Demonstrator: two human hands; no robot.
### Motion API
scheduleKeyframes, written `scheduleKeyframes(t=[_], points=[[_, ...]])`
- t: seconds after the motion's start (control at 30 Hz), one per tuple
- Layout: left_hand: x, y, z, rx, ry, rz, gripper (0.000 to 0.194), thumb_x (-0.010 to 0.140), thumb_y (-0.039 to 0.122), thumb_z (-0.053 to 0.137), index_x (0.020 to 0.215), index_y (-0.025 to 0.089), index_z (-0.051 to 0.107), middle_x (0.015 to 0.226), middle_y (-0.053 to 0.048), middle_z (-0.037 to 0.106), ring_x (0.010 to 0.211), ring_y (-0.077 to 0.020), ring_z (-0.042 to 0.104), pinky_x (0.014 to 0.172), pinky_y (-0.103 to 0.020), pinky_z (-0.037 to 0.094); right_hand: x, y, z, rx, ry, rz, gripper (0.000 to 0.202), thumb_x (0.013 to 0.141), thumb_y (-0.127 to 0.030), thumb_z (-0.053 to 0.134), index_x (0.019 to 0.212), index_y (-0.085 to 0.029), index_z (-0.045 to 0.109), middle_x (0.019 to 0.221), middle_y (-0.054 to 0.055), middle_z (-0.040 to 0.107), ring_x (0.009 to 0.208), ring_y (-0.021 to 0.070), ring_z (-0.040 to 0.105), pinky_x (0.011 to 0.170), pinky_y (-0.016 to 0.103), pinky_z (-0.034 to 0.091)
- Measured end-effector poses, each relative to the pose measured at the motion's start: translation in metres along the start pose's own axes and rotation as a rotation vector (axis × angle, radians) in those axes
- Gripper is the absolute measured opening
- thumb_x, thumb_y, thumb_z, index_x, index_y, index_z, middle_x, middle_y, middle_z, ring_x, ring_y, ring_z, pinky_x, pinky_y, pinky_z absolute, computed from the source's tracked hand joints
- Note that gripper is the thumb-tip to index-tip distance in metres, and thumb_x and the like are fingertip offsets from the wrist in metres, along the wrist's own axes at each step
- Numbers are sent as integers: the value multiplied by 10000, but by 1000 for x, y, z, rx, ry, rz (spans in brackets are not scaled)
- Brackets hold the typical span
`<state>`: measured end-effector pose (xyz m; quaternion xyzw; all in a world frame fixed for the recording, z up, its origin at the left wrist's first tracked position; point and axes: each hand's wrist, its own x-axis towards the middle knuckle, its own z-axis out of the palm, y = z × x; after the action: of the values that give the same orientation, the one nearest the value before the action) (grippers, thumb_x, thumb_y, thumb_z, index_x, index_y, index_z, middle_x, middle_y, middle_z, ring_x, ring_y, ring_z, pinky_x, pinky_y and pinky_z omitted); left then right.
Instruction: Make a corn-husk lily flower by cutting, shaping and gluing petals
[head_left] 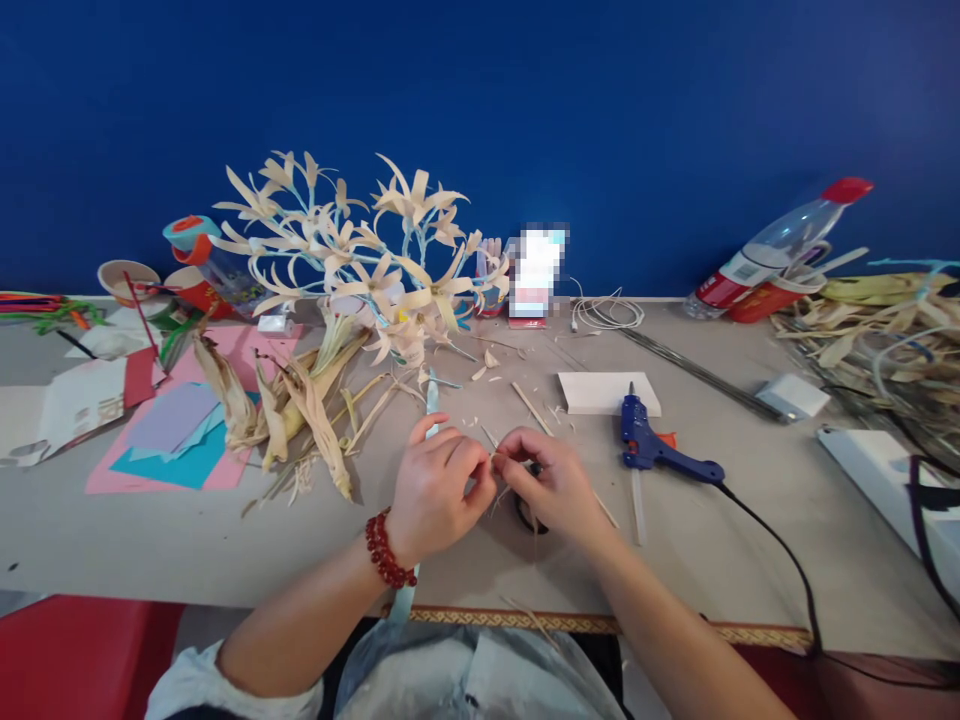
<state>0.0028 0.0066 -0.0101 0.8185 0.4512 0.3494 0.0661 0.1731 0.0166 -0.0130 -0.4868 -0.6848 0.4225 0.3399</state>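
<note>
Near the front middle of the table, my left hand (442, 490), with a red bead bracelet on the wrist, is closed with thumb and forefinger pinched. My right hand (546, 480) pinches too, its fingertips meeting those of my left hand. Something thin and pale shows between the fingertips, too small to name. A light blue strip (403, 600) runs under my left hand and wrist and reaches past the table edge. Below my right hand is a dark round object (531, 515), partly hidden. Pale husk flowers (405, 290) on blue stems stand behind my hands.
Dried corn husks (315, 410) and coloured paper (169, 430) lie left. A blue glue gun (637, 440), white card (592, 390), metal wires (697, 372) and a power strip (877, 480) are right. A lit phone (536, 272) and a bottle (780, 250) stand by the wall.
</note>
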Motion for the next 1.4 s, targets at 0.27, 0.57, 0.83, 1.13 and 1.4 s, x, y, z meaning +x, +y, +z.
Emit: scheduleKeyframes(t=[0.27,0.57,0.83,1.13,1.4], points=[[-1,-1,0,13,21,-7,147,808,105,524,706,209,506,590,40,549,587,-139,520,1003,-412,399,2,5,-9,-179,30,-23,29,811,-199,575,824,-206,600,741,-5,658,684,162,609,596,241,417],[-1,-2,0,0,3,-9,149,810,109,537,709,211,498,607,38,568,606,-141,527,1010,-416,395,0,2,-8,-193,37,-76,83,845,-177,558,780,-210,598,704,-12,640,653,144,598,588,220,430],[-1,-3,-1,0,41,-10,155,801,96,528,711,217,491,586,51,529,586,-137,506,1004,-414,401,-1,5,-10,-223,81,-104,58,823,-181,572,850,-207,616,780,16,678,732,171,639,614,238,463],[-2,-5,-1,-12,49,-16,164,810,97,515,707,222,494,590,41,540,587,-146,515,1005,-433,393,0,7,-10,-241,122,-105,97,840,-164,556,774,-210,610,681,1,646,638,160,618,530,221,453],[-3,-7,-2,-703,-96,-342,256,958,334,424,863,186,610,798,-53,644,771,-192,592,806,-349,479,3,12,-19,-227,273,-577,218,884,-96,570,1016,-243,661,935,62,745,871,213,689,784,357,538]])
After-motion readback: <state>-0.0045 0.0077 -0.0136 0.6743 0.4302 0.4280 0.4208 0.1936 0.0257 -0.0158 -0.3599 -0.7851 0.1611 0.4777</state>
